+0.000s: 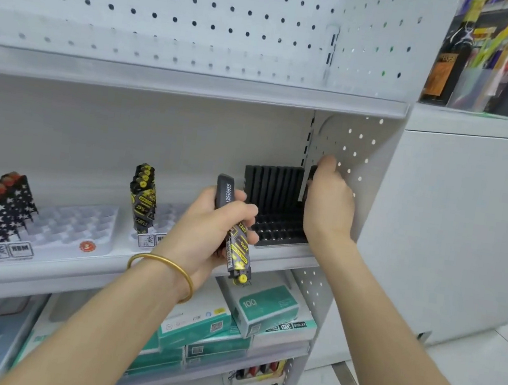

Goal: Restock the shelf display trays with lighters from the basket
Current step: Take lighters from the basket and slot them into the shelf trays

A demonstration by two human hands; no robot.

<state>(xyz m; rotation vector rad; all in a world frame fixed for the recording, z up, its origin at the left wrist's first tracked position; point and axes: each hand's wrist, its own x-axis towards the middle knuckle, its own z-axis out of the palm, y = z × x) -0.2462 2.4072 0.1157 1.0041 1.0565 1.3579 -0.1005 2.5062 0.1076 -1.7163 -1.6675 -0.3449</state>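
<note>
1. Left hand [209, 228], bangle [162, 272] on the wrist, was clenched around a handful of lighters [236, 241] out in front of the middle shelf [100, 272]. I counted two: a dark lighter [226, 193] with white digits poking up, and a black-and-yellow lighter [240, 260] hanging cap down.
2. Over to the right hand [329, 202]: it was up at the back right corner of the black tray [276, 231], fingers pinching one black lighter [312, 172] upright against the perforated side panel [355, 147].
3. Three display trays sat on that shelf: two white, one black.
4. The black tray, far right, carried a single row of black lighters [273, 185] along its back edge. They blurred together, so no firm count there; its front slots showed as dark holes.
5. The middle white tray [172, 212] held a narrow stack of yellow-capped lighters [144, 197] at its left side, with about four caps showing.
6. The left white tray [80, 227] held star-patterned lighters [5, 208] bunched at its left end, with about four orange caps in sight.
7. One shelf down, teal boxes [267, 304] lay stacked under the hands. They overlapped too much to count.
8. Top right, one dark bottle [448, 56] stood on the neighbouring counter.
</note>
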